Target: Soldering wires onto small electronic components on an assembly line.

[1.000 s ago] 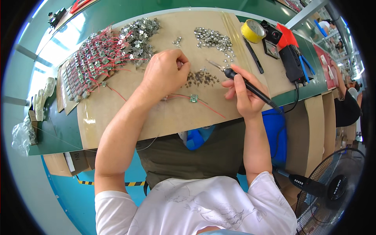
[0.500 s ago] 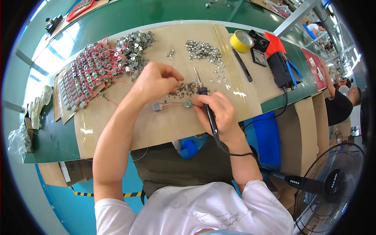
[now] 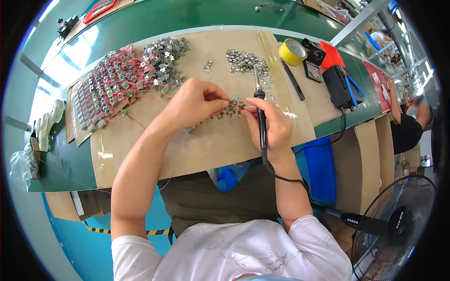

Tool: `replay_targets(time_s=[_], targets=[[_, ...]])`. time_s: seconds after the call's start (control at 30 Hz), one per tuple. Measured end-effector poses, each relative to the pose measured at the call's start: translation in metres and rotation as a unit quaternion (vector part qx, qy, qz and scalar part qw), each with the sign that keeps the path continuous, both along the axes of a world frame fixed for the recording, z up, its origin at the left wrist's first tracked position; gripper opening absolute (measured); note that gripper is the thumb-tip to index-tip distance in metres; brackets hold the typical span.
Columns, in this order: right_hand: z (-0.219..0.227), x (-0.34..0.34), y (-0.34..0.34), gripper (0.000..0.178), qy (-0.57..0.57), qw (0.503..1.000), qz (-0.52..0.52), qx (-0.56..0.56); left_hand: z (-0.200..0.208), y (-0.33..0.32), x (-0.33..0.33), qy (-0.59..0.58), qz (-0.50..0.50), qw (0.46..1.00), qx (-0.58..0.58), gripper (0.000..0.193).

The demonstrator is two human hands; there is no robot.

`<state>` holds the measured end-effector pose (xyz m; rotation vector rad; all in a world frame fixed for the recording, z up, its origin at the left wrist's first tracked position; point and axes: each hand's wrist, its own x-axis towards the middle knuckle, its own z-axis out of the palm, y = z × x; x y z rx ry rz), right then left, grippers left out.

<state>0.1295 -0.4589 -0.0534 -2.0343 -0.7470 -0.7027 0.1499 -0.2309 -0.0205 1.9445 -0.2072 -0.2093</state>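
My right hand (image 3: pixel 275 127) grips a soldering iron (image 3: pixel 259 92) with a black handle, its metal tip pointing away from me. The thumb and forefinger of that hand also come close together beside a scatter of small dark brown parts (image 3: pixel 233 110). My left hand (image 3: pixel 194 104) reaches in from the left, thumb and fingertips pinched at the edge of those parts. Whatever lies in the pinch is too small to make out. A small grey block (image 3: pixel 189 129) shows partly from under my left wrist. The green circuit board seen earlier is hidden or too small to tell.
Left, red-wired boards (image 3: pixel 110 79) lie in rows beside a heap of metal pieces (image 3: pixel 164 58). Shiny small parts (image 3: pixel 246 61) are piled at the back. Yellow tape (image 3: pixel 292 51), a black pen (image 3: pixel 293 82) and a black box (image 3: pixel 338 86) stand right. A fan (image 3: pixel 396 225) is nearby.
Both hands have moved away from me and closer together, over the brown parts. The soldering iron has shifted right and stands more upright in view. The small green board no longer shows.
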Motion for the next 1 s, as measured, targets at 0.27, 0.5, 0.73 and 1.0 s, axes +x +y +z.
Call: replay_targets(time_s=[0.27, 0.5, 0.73, 1.0], targets=[[0.002, -0.005, 0.006, 0.034, -0.032, 0.994, 0.089, -0.047, -0.025, -0.012, 0.001, -0.147, 0.084, 0.976, 0.137, 0.016], [-0.006, 0.012, -0.042, 0.028, 0.123, 0.981, 0.099, 0.117, -0.023, -0.024, 0.0, -0.203, 0.084, 0.95, 0.221, 0.013], [-0.004, 0.008, -0.034, 0.021, 0.23, 0.957, 0.051, 0.169, -0.021, -0.023, 0.002, -0.198, 0.071, 0.949, 0.235, 0.014], [-0.005, 0.008, -0.034, 0.02, 0.231, 0.958, 0.056, 0.161, -0.021, -0.025, 0.002, -0.187, 0.082, 0.95, 0.237, 0.014]])
